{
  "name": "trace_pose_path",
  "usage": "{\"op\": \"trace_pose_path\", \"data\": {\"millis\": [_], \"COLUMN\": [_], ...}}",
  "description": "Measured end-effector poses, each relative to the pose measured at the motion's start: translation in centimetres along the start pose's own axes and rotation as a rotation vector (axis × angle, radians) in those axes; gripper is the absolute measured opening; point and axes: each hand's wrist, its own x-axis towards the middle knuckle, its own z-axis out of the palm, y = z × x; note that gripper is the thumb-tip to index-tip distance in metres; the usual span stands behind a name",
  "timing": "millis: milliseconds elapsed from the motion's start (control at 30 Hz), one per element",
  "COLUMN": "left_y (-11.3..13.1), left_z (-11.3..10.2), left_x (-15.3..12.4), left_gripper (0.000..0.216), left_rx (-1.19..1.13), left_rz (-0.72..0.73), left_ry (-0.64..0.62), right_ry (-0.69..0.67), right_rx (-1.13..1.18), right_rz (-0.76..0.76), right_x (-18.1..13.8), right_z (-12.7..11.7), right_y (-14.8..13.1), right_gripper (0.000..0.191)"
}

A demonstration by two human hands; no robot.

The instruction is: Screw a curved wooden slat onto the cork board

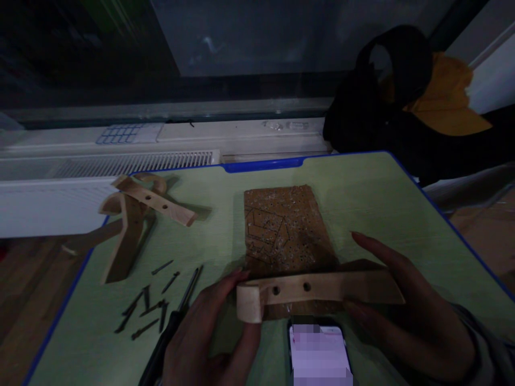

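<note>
Bar point(333, 288), two-holed, in both hands above a green table point(370, 193); dim room, dark window point(241, 48).
Left hand point(211, 321): thumb and fingers gripping curled end. Right hand point(414, 316): thumb against plain end, index raised, other fingers partly hidden. Beyond fingers: board point(285, 225), blue rim point(263, 165), radiator point(137, 163). Left of left fingers: screwdriver point(171, 323) just beside, then screws point(146, 297); wood parts point(129, 236) overhang left edge. Between hands: phone point(319, 356). Right fingers outward: green surface to rim.
</note>
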Motion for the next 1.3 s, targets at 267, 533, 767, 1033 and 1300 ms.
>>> {"op": "trace_pose_path", "data": {"millis": [267,533,767,1033,1300], "left_y": [0.2,0.4,-0.5,-1.1,-2.0], "left_z": [0.1,-0.5,-0.6,0.4,1.4], "left_x": [-0.1,-0.3,0.0,0.8,0.9], "left_gripper": [0.034,0.051,0.047,0.051,0.048], "left_rx": [0.013,-0.122,-0.194,-0.175,-0.171], "left_rz": [-0.010,0.008,0.118,0.174,0.204], "left_ry": [0.002,0.031,0.052,0.017,0.007], "right_ry": [-0.003,-0.001,0.018,-0.014,-0.003], "right_rx": [0.017,0.193,0.170,0.232,0.201], "right_rz": [-0.008,-0.024,-0.114,-0.125,-0.149], "right_x": [0.0,0.3,0.5,0.3,0.3], "right_z": [-0.1,-1.1,-1.0,-0.3,-0.3], "right_y": [0.1,0.1,0.6,0.8,1.0], "right_gripper": [0.069,0.061,0.044,0.043,0.041]}}
